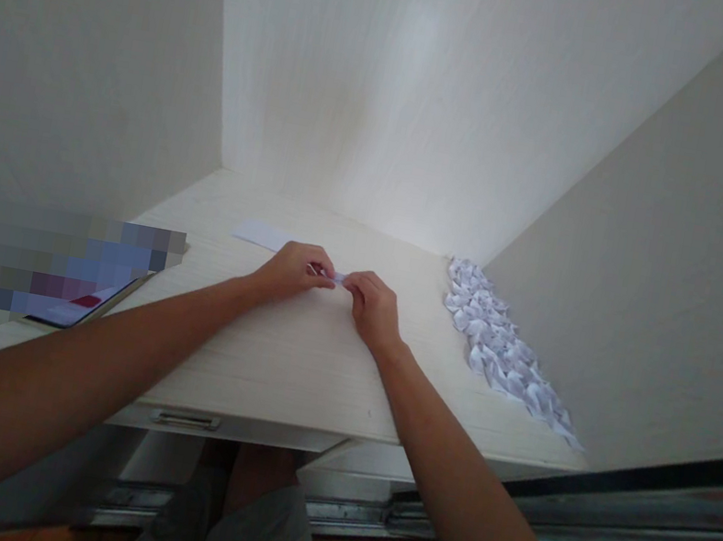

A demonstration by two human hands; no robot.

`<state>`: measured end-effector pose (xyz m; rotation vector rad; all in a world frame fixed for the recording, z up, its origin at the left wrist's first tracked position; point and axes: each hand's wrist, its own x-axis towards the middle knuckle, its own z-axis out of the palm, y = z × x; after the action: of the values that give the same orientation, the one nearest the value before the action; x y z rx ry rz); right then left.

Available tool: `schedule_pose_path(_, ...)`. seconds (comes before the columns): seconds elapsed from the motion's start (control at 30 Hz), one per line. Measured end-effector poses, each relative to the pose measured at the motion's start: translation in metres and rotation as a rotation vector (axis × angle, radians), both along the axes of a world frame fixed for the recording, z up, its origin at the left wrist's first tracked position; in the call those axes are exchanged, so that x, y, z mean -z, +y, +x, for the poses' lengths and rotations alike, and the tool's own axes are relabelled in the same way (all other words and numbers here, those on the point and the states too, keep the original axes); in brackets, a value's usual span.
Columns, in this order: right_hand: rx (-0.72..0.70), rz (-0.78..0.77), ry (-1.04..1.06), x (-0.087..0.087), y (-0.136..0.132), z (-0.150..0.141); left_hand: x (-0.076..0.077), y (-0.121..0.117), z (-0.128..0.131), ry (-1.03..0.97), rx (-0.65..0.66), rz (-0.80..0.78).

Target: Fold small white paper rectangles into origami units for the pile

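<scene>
Over the middle of the white tabletop (274,367), a narrow white paper strip (338,279) spans the small gap between my two hands. My left hand (298,271) pinches one end between thumb and fingers. The other end is in the closed fingertips of my right hand (373,303). Much of the strip is hidden by the fingers, so its folds cannot be made out. Just behind my left hand lies a flat sheet of white paper (261,234), partly covered by that hand.
Many twisted white paper pieces (502,347) lie in a long pile along the right wall. A tablet-like device (71,308), partly blurred out, rests at the left. Walls enclose the table on three sides. A drawer handle (186,420) shows at the front edge.
</scene>
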<state>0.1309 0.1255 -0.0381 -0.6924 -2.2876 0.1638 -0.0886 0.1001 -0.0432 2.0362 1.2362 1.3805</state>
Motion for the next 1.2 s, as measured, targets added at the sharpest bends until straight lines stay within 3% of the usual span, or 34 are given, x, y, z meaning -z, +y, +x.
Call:
schedule_pose_path(0.4,0.017,-0.043,0.013,-0.001,0.002,0.001,-0.006,-0.001,-0.003,0.099,0.020,0.136)
schedule_pose_path(0.7,0.228,-0.085,-0.120,-0.009,-0.019,0.003,-0.006,-0.005,0.008,0.069,0.086,0.172)
schedule_pose_path(0.8,0.384,-0.102,-0.181,-0.016,-0.038,0.029,-0.006,-0.008,0.015,0.054,0.123,0.158)
schedule_pose_path(1.03,0.950,-0.133,-0.339,-0.042,-0.068,0.146,-0.004,-0.008,0.012,0.058,0.086,0.093)
schedule_pose_path(1.1,1.050,-0.153,-0.397,-0.044,-0.067,0.163,-0.003,-0.006,0.010,0.065,0.069,0.077)
schedule_pose_path(1.2,1.123,-0.158,-0.462,-0.040,-0.061,0.168,-0.002,-0.006,0.008,0.083,0.047,0.064)
